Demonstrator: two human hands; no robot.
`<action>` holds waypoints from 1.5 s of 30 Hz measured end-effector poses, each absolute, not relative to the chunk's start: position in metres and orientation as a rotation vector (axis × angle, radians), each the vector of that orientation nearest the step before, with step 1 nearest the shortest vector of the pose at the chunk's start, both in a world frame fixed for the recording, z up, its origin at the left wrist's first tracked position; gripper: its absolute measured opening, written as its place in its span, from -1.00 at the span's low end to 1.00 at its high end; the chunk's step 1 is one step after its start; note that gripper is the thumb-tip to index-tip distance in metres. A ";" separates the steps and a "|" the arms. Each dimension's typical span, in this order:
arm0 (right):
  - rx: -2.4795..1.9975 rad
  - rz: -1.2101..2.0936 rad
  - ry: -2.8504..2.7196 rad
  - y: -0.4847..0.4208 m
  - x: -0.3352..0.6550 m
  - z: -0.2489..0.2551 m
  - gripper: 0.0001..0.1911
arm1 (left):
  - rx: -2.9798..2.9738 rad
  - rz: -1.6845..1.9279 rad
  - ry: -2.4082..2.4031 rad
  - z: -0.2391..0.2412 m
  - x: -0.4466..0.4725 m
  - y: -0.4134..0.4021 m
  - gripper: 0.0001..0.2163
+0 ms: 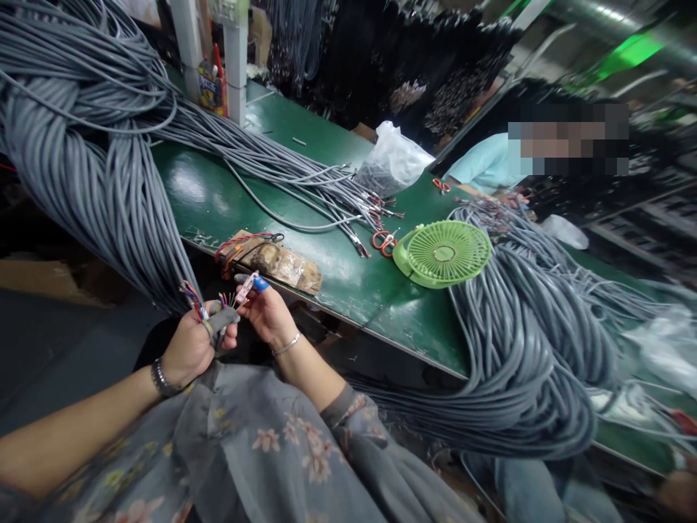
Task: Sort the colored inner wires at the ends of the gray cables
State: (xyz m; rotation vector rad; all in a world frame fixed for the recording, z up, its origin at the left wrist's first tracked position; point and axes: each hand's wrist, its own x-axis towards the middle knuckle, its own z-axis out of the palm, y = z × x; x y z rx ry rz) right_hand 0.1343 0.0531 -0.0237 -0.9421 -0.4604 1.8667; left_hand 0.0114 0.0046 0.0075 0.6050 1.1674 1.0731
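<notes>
My left hand [192,347] is closed around the end of a grey cable [221,318], with coloured inner wires fanning out above the fist. My right hand [268,311] pinches a small tool with a blue tip [251,285] against those wire ends. Both hands sit below the near edge of the green table [337,283], above my floral-patterned lap. A thick bundle of grey cables [109,181] hangs from the upper left down toward my left hand.
On the table lie a green round fan [443,253], red-handled scissors [382,240], a brown wrapped block [280,264], loose cables with stripped ends [327,189] and a clear plastic bag [393,160]. Another cable heap [534,349] fills the right. A person in a light blue top [484,165] sits across.
</notes>
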 end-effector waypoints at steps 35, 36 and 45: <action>-0.948 1.766 -0.889 0.024 0.145 -0.031 -0.66 | 0.944 0.925 1.160 -0.018 -0.004 -0.004 -0.70; -0.952 1.752 -0.878 0.023 0.144 -0.030 -0.67 | 0.937 0.941 1.160 -0.018 -0.004 -0.004 -0.71; -0.948 1.709 -0.768 0.021 0.139 -0.040 -0.72 | 0.660 1.097 1.158 -0.007 0.002 -0.002 -0.69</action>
